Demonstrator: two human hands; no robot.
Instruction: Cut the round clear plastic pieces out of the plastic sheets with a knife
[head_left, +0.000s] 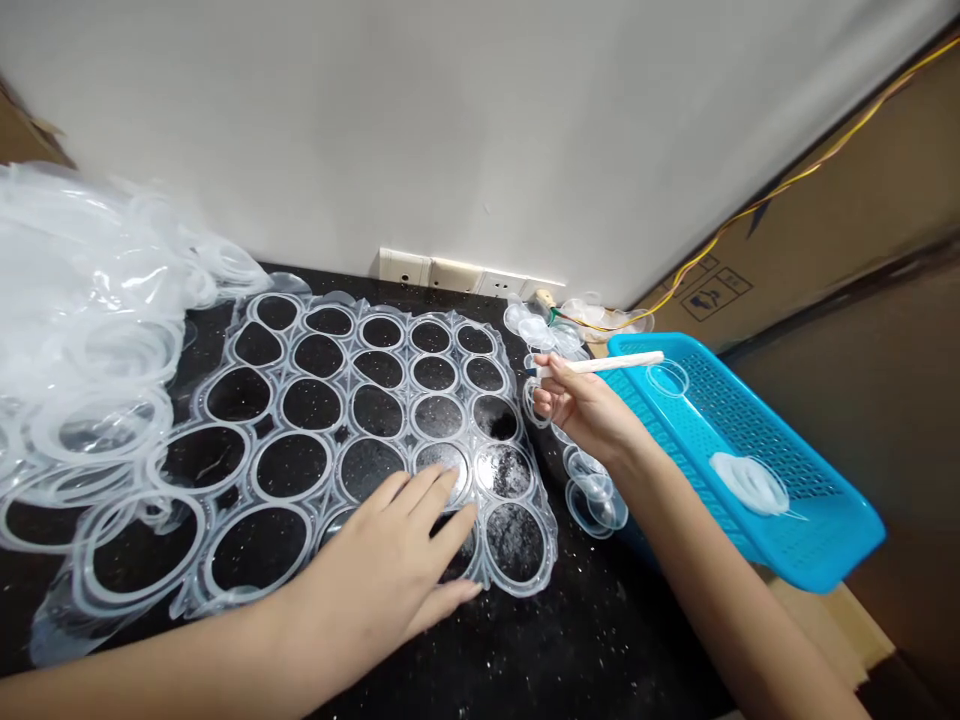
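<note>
Head view. Left hand (375, 565): fingers (431, 495) spread and released, flat on a clear moulded plastic sheet (341, 432) of joined oval rings, lying on the speckled black bench (600, 640). Right hand (585, 412): fingers pinching a white stick (615, 364). Sheet rings: mostly still joined. Separated rings: few, in a blue plastic basket (795, 548). Crumpled clear offcuts (82, 300): heaped left.

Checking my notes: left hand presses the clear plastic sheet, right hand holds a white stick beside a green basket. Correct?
The basket is blue, not green, as the head view shows. The left hand presses the clear plastic sheet; the right hand holds a white stick beside it.
</note>
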